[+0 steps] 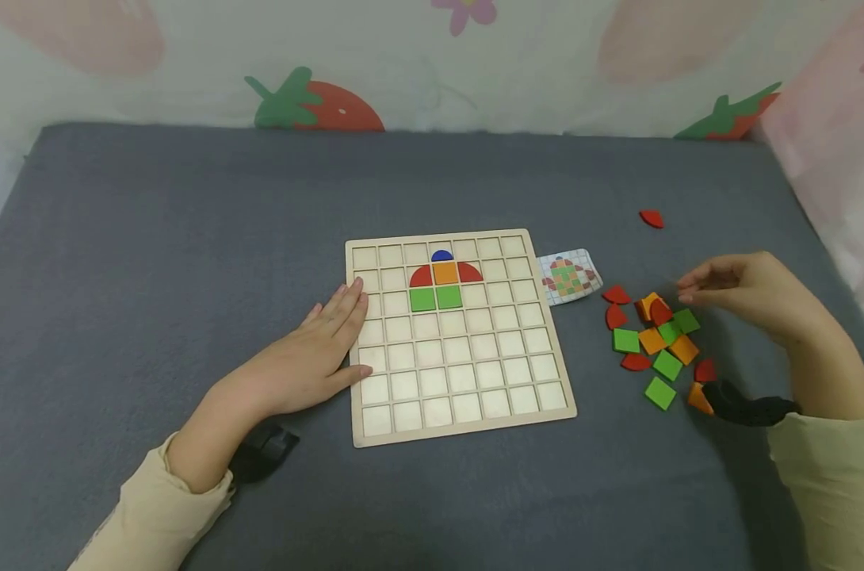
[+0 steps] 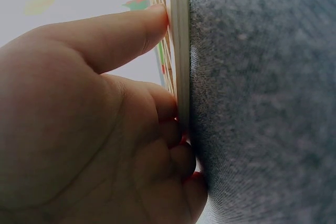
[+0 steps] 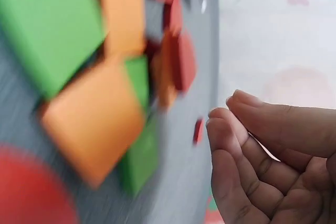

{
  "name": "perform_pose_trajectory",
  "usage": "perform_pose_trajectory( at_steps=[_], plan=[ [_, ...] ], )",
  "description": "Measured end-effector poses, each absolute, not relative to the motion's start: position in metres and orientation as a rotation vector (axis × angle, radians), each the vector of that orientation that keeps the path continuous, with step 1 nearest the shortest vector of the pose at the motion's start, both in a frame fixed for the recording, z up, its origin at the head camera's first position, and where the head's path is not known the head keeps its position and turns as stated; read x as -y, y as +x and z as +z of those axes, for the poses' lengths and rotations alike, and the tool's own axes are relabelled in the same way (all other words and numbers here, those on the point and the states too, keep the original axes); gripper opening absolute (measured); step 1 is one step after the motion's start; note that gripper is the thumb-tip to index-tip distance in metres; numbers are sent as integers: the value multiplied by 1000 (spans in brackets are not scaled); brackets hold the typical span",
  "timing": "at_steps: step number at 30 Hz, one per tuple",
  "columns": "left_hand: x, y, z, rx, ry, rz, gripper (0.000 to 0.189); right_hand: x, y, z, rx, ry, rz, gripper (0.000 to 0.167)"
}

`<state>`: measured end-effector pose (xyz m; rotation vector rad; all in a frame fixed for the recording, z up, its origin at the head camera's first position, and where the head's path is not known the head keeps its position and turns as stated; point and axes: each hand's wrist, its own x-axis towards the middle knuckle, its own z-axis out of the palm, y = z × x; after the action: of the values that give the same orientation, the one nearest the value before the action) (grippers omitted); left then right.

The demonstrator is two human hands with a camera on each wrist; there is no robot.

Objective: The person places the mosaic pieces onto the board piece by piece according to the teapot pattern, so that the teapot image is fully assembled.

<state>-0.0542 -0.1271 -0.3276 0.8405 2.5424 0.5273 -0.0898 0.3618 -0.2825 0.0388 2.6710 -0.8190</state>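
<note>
A square wooden grid board [image 1: 468, 438] lies on the grey cloth. My left hand [image 1: 307, 357] rests along its left edge, thumb and fingertips lying on the frame; in the left wrist view the thumb [image 2: 131, 32] touches the board's rim [image 2: 181, 40]. Upper cells hold a blue half-round piece [image 1: 442, 255], an orange square [image 1: 445, 274], two red quarter-rounds [image 1: 421, 276] and two green squares [image 1: 422, 300]. Just right of the loose pieces [image 1: 667, 365], my right hand [image 1: 760, 297] hovers with bent fingers, thumb tip close to the fingertips and nothing visible between them.
A pattern card [image 1: 571, 276] sticks out from the board's right side. One red quarter-round [image 1: 651, 219] lies apart, farther back. Behind the table hangs a strawberry-print curtain [image 1: 475, 87]. The loose pile mixes green, orange and red pieces, some stacked.
</note>
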Motion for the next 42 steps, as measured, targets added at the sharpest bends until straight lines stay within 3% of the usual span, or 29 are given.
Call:
perform_pose_trajectory(
  at_steps=[9,36,42],
  plan=[
    [128,-53,-325,-2547,836,536,77,-390,-80,-299,-2651,78,-772,37],
    [127,-53,-325,-2547,847,549,77,-375,-79,-304,-2610,-10,-783,28],
    [127,-53,-326,-2543,836,529,77,-372,-80,-303,-2620,35,-707,39]
  ],
)
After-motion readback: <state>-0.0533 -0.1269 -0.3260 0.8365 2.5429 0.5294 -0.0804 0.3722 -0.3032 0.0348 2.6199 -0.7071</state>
